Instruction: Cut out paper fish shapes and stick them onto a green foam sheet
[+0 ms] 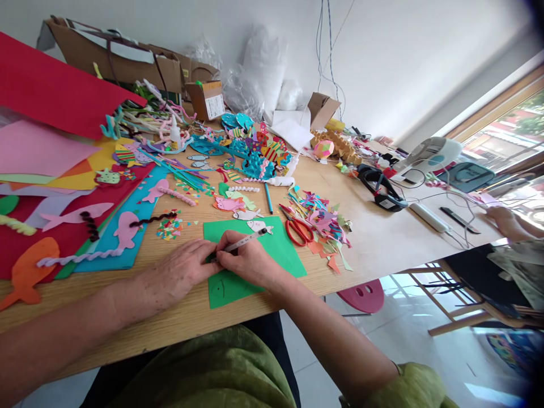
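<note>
A green sheet of paper [283,255] lies on the table before me. My right hand [246,262] grips a pen [249,239] with a clear barrel and dark end, its tip hidden behind my fingers at the sheet. Flat on the sheet's left edge rests my left hand [181,265], its fingers stretched out against my right fingertips. Part of a fish outline with an eye [218,289] shows in dark line on the near left of the sheet. A white fish cutout [258,226] lies on its far edge. Red-handled scissors [298,231] lie just right of the sheet.
Paper scraps [325,218] are heaped beyond the scissors. Coloured sheets [63,226] with fish cutouts and pipe cleaners cover the left side. A glue bottle [175,135] stands behind. Another person's hand [504,220] rests at the far right, near a white power strip [430,218].
</note>
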`<state>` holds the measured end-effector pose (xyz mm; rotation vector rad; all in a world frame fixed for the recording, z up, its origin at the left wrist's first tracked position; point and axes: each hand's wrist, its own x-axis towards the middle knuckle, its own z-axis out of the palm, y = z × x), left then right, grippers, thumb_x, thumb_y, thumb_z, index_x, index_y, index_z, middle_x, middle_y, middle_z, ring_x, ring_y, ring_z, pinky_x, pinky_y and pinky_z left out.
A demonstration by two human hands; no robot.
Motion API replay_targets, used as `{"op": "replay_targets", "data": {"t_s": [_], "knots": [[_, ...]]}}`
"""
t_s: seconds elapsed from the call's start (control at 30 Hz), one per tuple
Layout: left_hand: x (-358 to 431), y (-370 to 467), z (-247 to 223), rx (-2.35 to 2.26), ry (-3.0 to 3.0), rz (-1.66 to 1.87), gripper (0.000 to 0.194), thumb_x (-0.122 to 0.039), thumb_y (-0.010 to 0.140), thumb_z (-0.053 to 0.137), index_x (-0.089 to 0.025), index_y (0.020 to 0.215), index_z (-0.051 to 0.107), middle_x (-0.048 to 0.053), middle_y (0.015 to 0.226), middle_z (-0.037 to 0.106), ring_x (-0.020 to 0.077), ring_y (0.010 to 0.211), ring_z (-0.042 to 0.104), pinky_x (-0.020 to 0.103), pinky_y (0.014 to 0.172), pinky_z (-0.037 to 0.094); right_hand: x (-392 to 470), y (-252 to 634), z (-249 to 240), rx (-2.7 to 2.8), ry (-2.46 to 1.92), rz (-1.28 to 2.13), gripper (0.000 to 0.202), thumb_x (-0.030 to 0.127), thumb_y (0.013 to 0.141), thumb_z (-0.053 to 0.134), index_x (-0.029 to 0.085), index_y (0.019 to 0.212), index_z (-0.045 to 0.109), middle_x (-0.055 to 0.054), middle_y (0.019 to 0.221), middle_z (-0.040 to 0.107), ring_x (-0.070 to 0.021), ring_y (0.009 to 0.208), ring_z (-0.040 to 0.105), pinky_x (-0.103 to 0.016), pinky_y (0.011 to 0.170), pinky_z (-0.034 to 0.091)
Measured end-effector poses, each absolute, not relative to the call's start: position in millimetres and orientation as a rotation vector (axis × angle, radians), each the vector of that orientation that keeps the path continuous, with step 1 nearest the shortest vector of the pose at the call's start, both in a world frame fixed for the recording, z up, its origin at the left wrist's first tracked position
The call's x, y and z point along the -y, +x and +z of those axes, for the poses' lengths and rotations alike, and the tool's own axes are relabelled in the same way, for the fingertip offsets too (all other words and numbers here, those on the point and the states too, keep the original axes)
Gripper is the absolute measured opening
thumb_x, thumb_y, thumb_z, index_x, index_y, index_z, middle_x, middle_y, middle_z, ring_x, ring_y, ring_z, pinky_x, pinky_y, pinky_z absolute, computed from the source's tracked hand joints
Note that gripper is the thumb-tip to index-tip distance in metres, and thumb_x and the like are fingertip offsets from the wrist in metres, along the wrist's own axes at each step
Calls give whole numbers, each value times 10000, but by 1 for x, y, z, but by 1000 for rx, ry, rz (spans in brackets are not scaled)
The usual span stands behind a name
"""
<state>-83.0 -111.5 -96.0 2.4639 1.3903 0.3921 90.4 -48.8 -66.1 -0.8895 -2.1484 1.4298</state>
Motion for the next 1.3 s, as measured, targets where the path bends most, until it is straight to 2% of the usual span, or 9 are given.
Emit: {"op": "replay_targets", "data": {"t_s": [0.1,0.23,0.37,0.57,0.7,0.77,0.93,1.07,1.3], "knots": [[112,-85,-99,-1374,2544,438,381,-214,977,284,-265,1191,596,53,1146,609,235,1099,520,402,942,435,48,97,-65,2047,-931,1439,92,114,748,524,196,712,505,59,582,528,-100,531,506,-189,476,368],[112,-88,-99,-1366,2618,399,468,-130,953,263,-329,1271,543,43,1178,593,231,1112,508,395,936,430,49,111,-66,2025,-978,1179,49,176,787,530,203,752,508,43,592,557,-124,558,548,-215,522,403],[114,-88,-95,-1367,2644,378,498,-117,950,244,-337,1309,510,60,1160,588,241,1098,512,385,914,439,54,117,-68,2135,-994,936,32,204,841,503,213,813,516,14,663,623,-137,602,579,-235,589,427],[112,-88,-97,-1331,2696,375,495,-143,979,198,-347,1292,522,59,1117,576,226,1086,500,385,930,424,57,117,-72,2348,-972,681,65,212,879,481,221,833,526,2,690,621,-146,605,569,-226,568,382],[100,-89,-82,-1264,2673,243,434,-196,984,267,-353,1273,550,60,1108,583,234,1033,532,388,894,426,58,119,-73,2367,-961,651,66,215,891,466,222,857,522,-8,716,628,-154,621,578,-226,570,376],[92,-88,-69,-1185,2635,172,393,-201,970,332,-347,1210,607,34,1031,607,215,971,553,342,856,429,59,119,-73,2364,-964,645,65,209,886,465,220,857,521,-11,714,624,-157,616,574,-228,566,372],[74,-88,-50,-1044,2590,103,415,-92,908,384,-311,1068,698,5,900,640,176,818,584,263,725,417,59,116,-72,2311,-1026,665,65,191,862,475,216,826,523,-4,663,591,-159,591,553,-229,545,362],[63,-88,-51,-955,2551,135,400,-49,875,407,-247,1024,721,31,925,675,180,818,612,255,724,428,58,115,-71,2263,-1008,680,72,191,851,472,212,807,525,-3,652,585,-156,585,542,-227,535,363],[55,-90,-59,-899,2513,210,325,-59,882,440,-217,977,708,28,912,674,152,842,616,213,756,443,61,115,-72,2193,-1018,734,86,199,848,453,211,797,522,-2,639,591,-145,560,534,-227,528,372]]}}
